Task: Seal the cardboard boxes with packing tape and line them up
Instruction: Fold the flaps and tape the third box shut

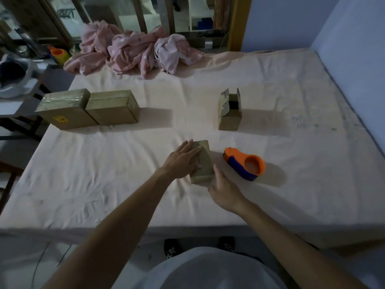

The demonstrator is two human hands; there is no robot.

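One box (205, 163) under left hand (181, 161), fingers (191, 149) flat; right hand (226, 190) at near corner, fingers' hold unclear.

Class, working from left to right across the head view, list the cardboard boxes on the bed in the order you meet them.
Taped box with yellow label → closed box touching it → small box under the left hand → open box.
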